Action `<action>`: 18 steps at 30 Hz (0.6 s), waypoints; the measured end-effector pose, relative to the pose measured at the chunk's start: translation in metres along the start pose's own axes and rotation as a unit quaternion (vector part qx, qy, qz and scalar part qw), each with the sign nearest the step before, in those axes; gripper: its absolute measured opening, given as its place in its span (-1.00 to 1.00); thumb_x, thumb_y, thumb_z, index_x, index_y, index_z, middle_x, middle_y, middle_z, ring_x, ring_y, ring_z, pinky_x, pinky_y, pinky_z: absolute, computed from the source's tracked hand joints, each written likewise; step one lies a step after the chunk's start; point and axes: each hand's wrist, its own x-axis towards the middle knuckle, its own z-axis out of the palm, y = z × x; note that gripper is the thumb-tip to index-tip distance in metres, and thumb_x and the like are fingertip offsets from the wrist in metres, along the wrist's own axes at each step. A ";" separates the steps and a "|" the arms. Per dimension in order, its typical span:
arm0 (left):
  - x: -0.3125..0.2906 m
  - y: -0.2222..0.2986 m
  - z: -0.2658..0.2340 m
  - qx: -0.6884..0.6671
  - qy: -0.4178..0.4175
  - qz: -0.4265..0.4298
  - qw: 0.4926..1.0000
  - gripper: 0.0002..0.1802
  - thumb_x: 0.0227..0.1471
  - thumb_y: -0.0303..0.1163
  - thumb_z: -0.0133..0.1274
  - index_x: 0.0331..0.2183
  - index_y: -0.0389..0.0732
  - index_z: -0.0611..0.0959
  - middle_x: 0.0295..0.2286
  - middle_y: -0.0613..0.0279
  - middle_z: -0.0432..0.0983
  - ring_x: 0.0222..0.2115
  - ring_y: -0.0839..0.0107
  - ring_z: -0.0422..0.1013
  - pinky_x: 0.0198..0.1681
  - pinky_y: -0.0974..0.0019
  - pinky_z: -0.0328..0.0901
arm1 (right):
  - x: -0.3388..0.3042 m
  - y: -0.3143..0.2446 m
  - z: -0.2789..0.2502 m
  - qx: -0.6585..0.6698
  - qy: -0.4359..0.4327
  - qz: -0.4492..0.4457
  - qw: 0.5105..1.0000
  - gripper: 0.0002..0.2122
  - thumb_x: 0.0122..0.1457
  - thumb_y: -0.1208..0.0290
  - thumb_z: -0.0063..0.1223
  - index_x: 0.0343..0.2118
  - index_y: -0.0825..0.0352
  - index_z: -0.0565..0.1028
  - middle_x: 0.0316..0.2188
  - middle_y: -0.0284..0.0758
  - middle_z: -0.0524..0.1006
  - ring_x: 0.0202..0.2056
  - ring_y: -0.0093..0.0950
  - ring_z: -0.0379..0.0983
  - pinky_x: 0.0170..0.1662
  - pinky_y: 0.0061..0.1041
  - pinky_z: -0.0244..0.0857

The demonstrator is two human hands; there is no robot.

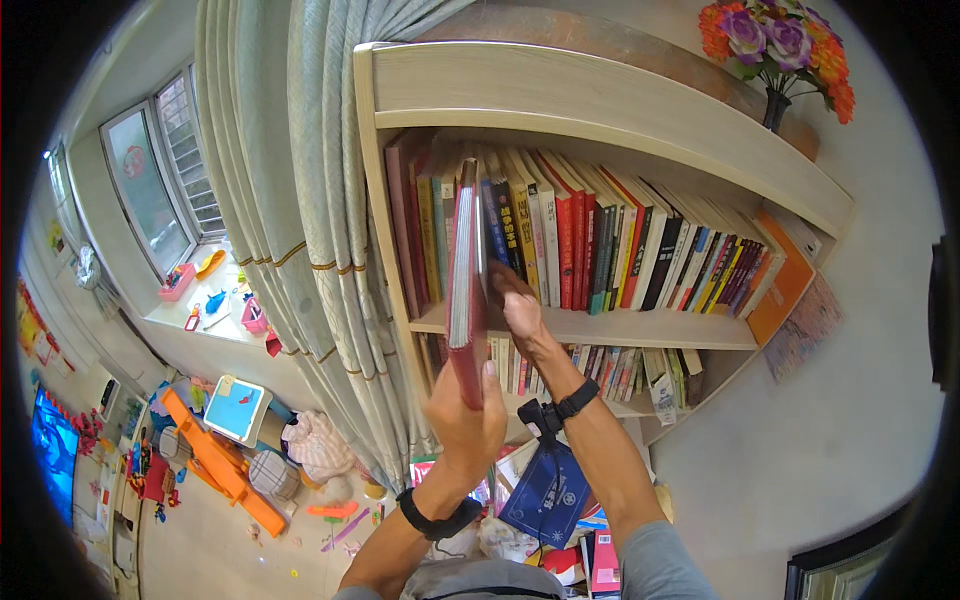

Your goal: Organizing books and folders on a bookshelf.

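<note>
A thick book with a dark red cover stands upright in front of the shelf, its pale page edges facing me. My left hand grips its lower end, with the thumb on the right side. Just right of that book, my right hand reaches to the front of the shelved books. Its fingers are partly hidden and blurred, so whether they hold anything does not show. The row of books fills the upper shelf, with dark blue and yellow spines closest to my right hand. Both wrists wear black bands.
The pale wooden bookcase has a lower shelf of books. A curtain hangs at its left edge. Below my arms lie a blue folder-like item and a pink book. An orange toy slide stands at left; a flower vase sits on top.
</note>
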 end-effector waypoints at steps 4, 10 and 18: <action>0.000 -0.004 0.008 0.028 -0.003 0.028 0.999 -0.69 0.03 -0.63 0.10 -0.12 -0.41 0.58 -0.38 -0.17 0.55 -0.39 -0.12 0.51 -0.32 0.08 0.40 | 0.015 0.012 0.010 -0.081 0.034 -0.064 0.994 -0.39 0.45 0.04 -0.39 0.27 0.55 0.25 0.28 0.02 0.29 0.31 -0.15 0.17 0.35 -0.40 -0.02; 0.006 -0.013 0.008 0.054 0.002 0.075 0.996 -0.54 -0.02 -0.65 0.09 -0.01 -0.46 0.54 -0.27 -0.25 0.58 -0.30 -0.16 0.55 -0.21 0.06 0.44 | 0.021 0.022 0.017 0.051 0.038 -0.115 0.991 -0.45 0.50 0.05 -0.51 0.11 0.44 0.41 -0.17 -0.23 0.53 -0.22 -0.46 0.45 -0.06 -0.47 0.36; 0.016 -0.013 -0.005 0.032 -0.021 0.042 0.998 -0.50 -0.05 -0.70 0.09 0.01 -0.50 0.54 -0.21 -0.29 0.59 -0.21 -0.14 0.57 -0.13 0.09 0.45 | 0.026 0.022 0.026 0.115 0.065 -0.098 0.986 -0.46 0.49 0.15 -0.45 0.16 0.60 0.36 0.08 -0.11 0.45 0.06 -0.39 0.38 0.19 -0.47 0.20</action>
